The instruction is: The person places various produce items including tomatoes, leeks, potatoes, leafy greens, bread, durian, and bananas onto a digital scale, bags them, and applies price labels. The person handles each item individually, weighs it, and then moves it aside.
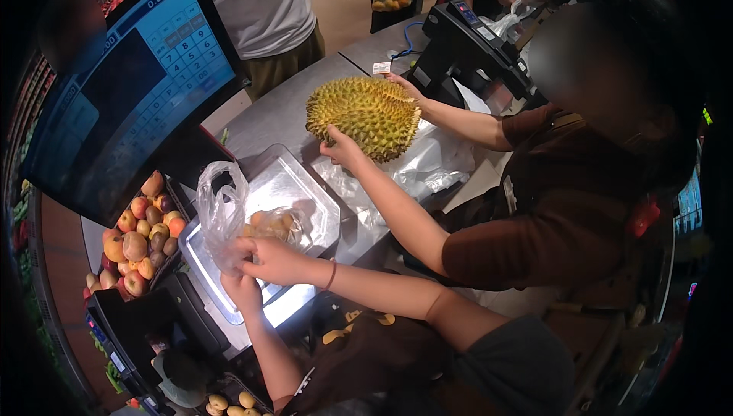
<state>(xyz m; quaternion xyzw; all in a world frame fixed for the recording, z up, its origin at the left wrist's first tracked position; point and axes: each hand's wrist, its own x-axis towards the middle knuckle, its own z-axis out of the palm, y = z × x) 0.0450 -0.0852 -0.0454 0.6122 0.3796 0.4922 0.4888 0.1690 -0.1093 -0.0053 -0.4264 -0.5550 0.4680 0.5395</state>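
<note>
Over the metal weighing pan (319, 198) I hold a clear plastic bag (220, 203), whose loose handles stand up. Round yellowish fruits (273, 223) sit in its lower part, resting on the pan. My right hand (276, 260) pinches the gathered bag from the right. Just below it, my left hand (243, 291) has its fingers closed on the same plastic; its fingertips are partly hidden. To the right, a co-worker's hand (345, 148) steadies a spiky yellow-green durian (363, 116), and the other hand (406, 89) is at its far side, by a small white label (382, 68).
A large touch screen (145, 72) leans in at the upper left. Below it is a heap of mixed fruit (139, 236). A black label printer (475, 38) stands on the far counter (284, 99). Crumpled plastic (435, 160) lies under the durian. A person (263, 7) stands across the counter.
</note>
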